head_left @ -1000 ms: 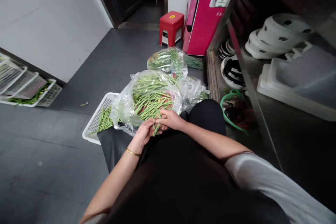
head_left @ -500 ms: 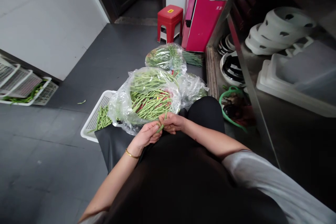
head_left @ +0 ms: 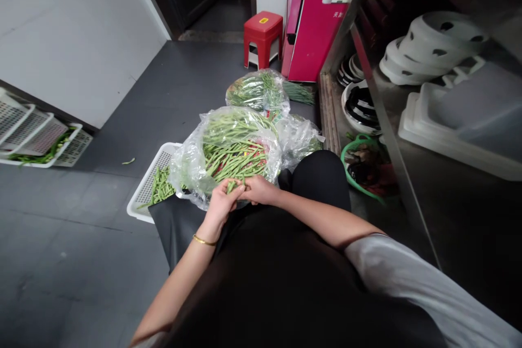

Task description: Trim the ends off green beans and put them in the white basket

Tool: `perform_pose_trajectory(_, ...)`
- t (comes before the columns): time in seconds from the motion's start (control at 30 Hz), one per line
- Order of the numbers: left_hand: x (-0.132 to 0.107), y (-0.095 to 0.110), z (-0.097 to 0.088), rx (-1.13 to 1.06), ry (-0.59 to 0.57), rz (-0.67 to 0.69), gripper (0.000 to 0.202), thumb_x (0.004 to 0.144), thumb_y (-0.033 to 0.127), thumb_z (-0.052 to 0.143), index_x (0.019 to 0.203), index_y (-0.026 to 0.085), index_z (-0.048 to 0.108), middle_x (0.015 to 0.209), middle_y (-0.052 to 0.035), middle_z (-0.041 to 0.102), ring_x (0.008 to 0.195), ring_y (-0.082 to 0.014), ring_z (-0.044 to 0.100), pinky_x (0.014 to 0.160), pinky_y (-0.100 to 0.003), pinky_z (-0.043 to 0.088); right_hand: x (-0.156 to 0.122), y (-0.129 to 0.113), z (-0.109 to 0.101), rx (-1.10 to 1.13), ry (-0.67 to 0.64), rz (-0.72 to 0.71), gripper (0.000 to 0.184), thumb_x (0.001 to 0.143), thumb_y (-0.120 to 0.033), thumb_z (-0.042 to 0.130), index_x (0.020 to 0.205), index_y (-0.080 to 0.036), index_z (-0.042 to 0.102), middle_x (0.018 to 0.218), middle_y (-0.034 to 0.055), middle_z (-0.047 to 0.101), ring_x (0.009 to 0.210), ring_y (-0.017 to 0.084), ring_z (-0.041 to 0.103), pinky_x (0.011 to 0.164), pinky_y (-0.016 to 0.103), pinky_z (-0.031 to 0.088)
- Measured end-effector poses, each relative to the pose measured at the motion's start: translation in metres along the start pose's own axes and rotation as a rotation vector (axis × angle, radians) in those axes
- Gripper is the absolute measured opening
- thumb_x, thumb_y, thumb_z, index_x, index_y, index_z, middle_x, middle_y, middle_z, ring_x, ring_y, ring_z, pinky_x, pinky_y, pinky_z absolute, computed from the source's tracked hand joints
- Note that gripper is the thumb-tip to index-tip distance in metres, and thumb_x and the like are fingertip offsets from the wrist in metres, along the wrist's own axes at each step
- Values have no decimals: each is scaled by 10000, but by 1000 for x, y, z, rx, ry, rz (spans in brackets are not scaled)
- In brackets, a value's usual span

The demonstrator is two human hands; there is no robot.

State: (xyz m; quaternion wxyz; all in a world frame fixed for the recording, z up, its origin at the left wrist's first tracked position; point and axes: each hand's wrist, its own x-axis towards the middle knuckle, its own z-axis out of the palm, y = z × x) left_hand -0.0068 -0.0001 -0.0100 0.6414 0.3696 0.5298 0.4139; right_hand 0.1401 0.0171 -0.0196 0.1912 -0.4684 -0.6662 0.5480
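Note:
A clear plastic bag (head_left: 191,166) full of long green beans (head_left: 234,152) rests against my knees on the floor. My left hand (head_left: 220,204), with a gold bangle on its wrist, pinches a green bean (head_left: 232,186) at the bag's near edge. My right hand (head_left: 256,190) meets it fingertip to fingertip, closed on the same bean. Both hands sit over my black apron, touching the bag's opening.
A white slotted basket (head_left: 153,174) with cut beans lies left of the bag. More bagged greens (head_left: 256,89) and a red stool (head_left: 263,32) stand beyond. White baskets (head_left: 36,136) line the left wall. A steel shelf (head_left: 428,136) with trays and bowls runs along the right.
The hands lifted a bean toward my lap, then moved forward again to the bag's edge, now pinched together on a bean.

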Motion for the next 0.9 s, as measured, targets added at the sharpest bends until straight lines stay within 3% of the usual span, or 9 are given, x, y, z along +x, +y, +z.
perform_pose_trajectory(0.1,-3,-7,-2,120,46,62,253,623,307,767,674,152,574,492,63,478,352,-29,338,332,-158,231,-4,-1,-3,-309,27,-99,257,719,-355,683,643,-147,553,543,-17,562,554,114,556,530,206,368)
perform_pose_trajectory(0.2,-4,-4,-2,99,-11,4,251,622,302,762,630,143,568,441,71,422,335,-24,291,325,-160,182,-4,-3,-12,-427,-62,-171,209,690,-313,707,674,-147,581,601,3,602,615,134,578,558,216,376)
perform_pose_trajectory(0.3,0,0,-1,-28,-122,-100,281,605,313,766,625,141,543,416,89,347,322,-11,218,322,-152,131,-1,-2,-24,-233,-181,-134,115,783,-262,596,772,-148,579,534,-34,576,514,103,565,531,202,398)
perform_pose_trajectory(0.43,5,1,-6,4,-183,-146,274,603,296,756,604,143,530,406,95,322,316,-6,189,315,-149,114,2,2,-38,171,-317,-6,195,848,-339,505,786,-155,524,542,-45,593,430,81,541,470,190,414)
perform_pose_trajectory(0.57,3,-6,-11,117,-325,-203,231,608,283,754,647,130,586,441,77,375,323,-9,230,317,-156,129,-5,0,-42,69,-397,-49,220,877,-277,447,701,-161,509,471,-61,540,411,72,512,478,180,402)
perform_pose_trajectory(0.63,0,-11,-10,114,-367,-253,233,639,317,737,671,127,606,422,81,349,323,-13,222,323,-158,118,-10,0,-35,-112,-292,-176,214,872,-237,460,681,-160,516,491,-51,531,464,77,517,524,187,397)
perform_pose_trajectory(0.73,-2,-17,-3,14,-308,-284,276,668,372,710,618,130,588,376,86,295,318,-17,193,326,-159,108,-8,3,-20,-362,33,-347,228,875,-230,466,664,-156,511,614,0,557,618,109,533,611,220,385)
perform_pose_trajectory(0.83,1,-13,8,-145,-162,-267,306,671,396,700,582,138,560,373,97,241,322,-17,167,327,-157,118,11,5,-12,-461,275,-314,249,899,-224,423,676,-154,506,656,20,548,660,121,519,627,231,366)
perform_pose_trajectory(0.9,5,-6,17,-245,-67,-249,296,670,399,699,605,141,569,394,103,213,330,-17,160,330,-153,131,31,5,-11,-438,370,-183,278,924,-211,364,690,-152,502,606,7,519,599,110,501,590,227,355)
